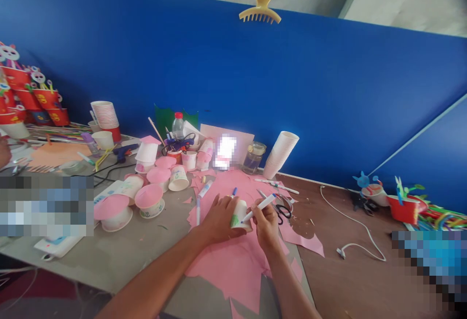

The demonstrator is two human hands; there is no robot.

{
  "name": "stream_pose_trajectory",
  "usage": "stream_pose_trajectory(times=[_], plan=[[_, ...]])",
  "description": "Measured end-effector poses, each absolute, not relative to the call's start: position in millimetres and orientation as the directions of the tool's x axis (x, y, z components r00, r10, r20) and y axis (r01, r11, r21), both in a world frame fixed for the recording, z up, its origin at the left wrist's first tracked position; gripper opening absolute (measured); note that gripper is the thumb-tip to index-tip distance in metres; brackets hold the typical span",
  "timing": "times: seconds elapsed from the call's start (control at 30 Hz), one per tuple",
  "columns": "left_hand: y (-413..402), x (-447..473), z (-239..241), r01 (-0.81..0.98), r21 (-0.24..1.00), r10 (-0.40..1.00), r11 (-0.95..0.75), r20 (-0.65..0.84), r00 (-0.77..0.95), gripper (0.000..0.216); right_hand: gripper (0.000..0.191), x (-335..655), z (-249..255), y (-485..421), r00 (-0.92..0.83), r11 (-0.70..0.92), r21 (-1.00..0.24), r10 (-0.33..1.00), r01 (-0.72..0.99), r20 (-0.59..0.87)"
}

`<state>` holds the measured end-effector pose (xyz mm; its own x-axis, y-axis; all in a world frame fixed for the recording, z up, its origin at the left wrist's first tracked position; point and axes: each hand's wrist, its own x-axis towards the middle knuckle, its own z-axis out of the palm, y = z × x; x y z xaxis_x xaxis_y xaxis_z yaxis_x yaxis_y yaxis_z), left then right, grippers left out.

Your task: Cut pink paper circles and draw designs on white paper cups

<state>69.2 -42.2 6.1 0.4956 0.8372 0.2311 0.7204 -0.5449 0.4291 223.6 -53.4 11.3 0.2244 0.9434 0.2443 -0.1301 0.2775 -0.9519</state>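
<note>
A white paper cup lies tilted on its side above pink paper, a green drawing on its wall. My left hand is closed around the cup from the left and steadies it. In my right hand is a white marker, gripped like a pen, its blue tip at or very near the cup's wall. Cut pink paper spreads beneath both hands. Black-handled scissors lie just right of my right hand. Another marker rests beyond my left hand.
On the left stand several cups with pink paper discs, near a white power strip. Behind are a lit phone, a glass jar and a leaning cup stack. A white cable lies right; a blue partition rises behind.
</note>
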Motion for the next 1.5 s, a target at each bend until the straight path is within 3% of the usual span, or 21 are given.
stream_pose_trajectory(times=[0.8, 1.23, 1.5], plan=[[-44.0, 69.7, 8.2, 0.722, 0.441, 0.844, -0.533, 0.221, 0.489, 0.085, 0.023, 227.1, 11.1, -54.2, 0.181, 0.229, -0.968, 0.961, -0.101, 0.208], [-43.5, 69.5, 10.2, 0.727, 0.43, 0.843, -0.536, 0.224, 0.489, 0.083, 0.022, 226.2, 13.1, -49.3, 0.257, 0.143, -0.915, 0.965, -0.377, 0.045], [-42.9, 69.3, 10.3, 0.715, 0.438, 0.837, -0.544, 0.23, 0.496, 0.079, 0.025, 227.6, 12.4, -50.8, 0.207, 0.161, -0.942, 0.973, -0.295, 0.102]])
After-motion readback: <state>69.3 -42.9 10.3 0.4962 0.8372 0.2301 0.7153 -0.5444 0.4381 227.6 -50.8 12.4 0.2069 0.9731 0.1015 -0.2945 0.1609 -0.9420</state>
